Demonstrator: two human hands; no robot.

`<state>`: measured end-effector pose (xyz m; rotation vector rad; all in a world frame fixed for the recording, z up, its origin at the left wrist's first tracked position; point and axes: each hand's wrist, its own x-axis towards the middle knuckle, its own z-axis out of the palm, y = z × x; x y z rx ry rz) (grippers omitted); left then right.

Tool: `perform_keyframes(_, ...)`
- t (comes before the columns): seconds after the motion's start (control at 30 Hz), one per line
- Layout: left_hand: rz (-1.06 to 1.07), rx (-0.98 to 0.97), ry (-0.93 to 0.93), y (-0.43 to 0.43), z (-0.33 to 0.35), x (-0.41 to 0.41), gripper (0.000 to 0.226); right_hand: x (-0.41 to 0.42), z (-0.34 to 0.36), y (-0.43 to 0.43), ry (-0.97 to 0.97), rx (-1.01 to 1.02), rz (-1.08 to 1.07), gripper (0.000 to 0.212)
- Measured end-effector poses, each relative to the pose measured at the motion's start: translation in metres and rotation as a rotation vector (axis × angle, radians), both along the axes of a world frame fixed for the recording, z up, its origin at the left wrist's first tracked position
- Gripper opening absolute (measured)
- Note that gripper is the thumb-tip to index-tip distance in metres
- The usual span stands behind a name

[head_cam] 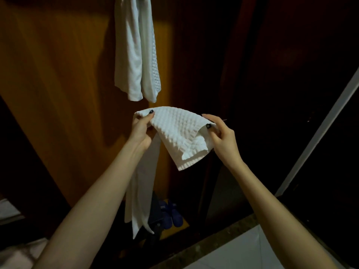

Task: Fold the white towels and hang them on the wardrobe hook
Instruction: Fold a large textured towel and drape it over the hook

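A white waffle-textured towel is stretched between my two hands in front of the wooden wardrobe. My left hand pinches its upper left corner, thumb on top. The towel's right edge is pinched by my right hand. The fabric is doubled over and sags down between them. A long white towel hangs straight down behind my left wrist; where it is attached is hidden. Two white towels hang from above against the wardrobe door; the hook itself is out of frame.
The orange-brown wardrobe door fills the left and a dark panel the right. Blue slippers sit on the floor below. A pale tiled floor with a dark stone border lies at the lower right.
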<state>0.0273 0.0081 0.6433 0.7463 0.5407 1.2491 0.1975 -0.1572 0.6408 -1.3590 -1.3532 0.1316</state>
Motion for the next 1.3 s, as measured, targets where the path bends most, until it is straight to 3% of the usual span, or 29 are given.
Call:
perform_keyframes(0.13,0.071,-0.054,-0.088,0.004,0.011,0.001,0.019,-0.004,-0.005,-0.005,0.283,-0.088,0.235,0.034)
perform_keyframes(0.2,0.062,-0.053,-0.098,0.006,0.012,0.003,0.018,-0.005,-0.009,-0.010,0.317,-0.106,0.324,0.045)
perform_keyframes(0.27,0.043,-0.063,-0.088,0.007,0.010,0.006,0.009,-0.007,-0.013,-0.014,0.244,-0.067,0.319,0.062)
perform_keyframes(0.33,0.026,-0.076,-0.068,0.006,0.008,0.009,0.015,-0.010,-0.018,-0.015,0.188,0.007,0.256,0.062)
perform_keyframes(0.4,-0.005,-0.090,-0.054,0.007,0.006,0.011,0.020,-0.010,-0.018,-0.016,0.100,0.060,0.125,0.056)
perform_keyframes(0.53,-0.051,-0.081,-0.001,0.010,0.000,0.013,0.020,0.006,-0.007,-0.015,-0.264,0.130,-0.116,0.021)
perform_keyframes(0.63,-0.060,-0.054,0.063,0.012,-0.001,0.012,0.019,0.016,0.007,-0.015,-0.402,0.096,-0.135,0.018)
perform_keyframes(0.8,-0.160,-0.024,0.071,0.012,0.002,0.006,0.021,0.018,0.033,-0.012,-0.449,0.068,-0.075,0.017)
perform_keyframes(0.9,-0.196,-0.032,0.073,0.008,0.003,0.002,0.019,0.018,0.048,-0.010,-0.393,0.095,-0.100,0.014)
perform_keyframes(1.13,-0.181,-0.106,0.054,0.009,-0.005,-0.003,0.015,0.015,0.057,-0.005,-0.007,0.072,-0.130,0.010)
perform_keyframes(1.3,-0.243,-0.106,0.041,-0.001,-0.008,-0.003,0.028,0.017,0.074,-0.001,0.129,0.005,-0.075,0.011)
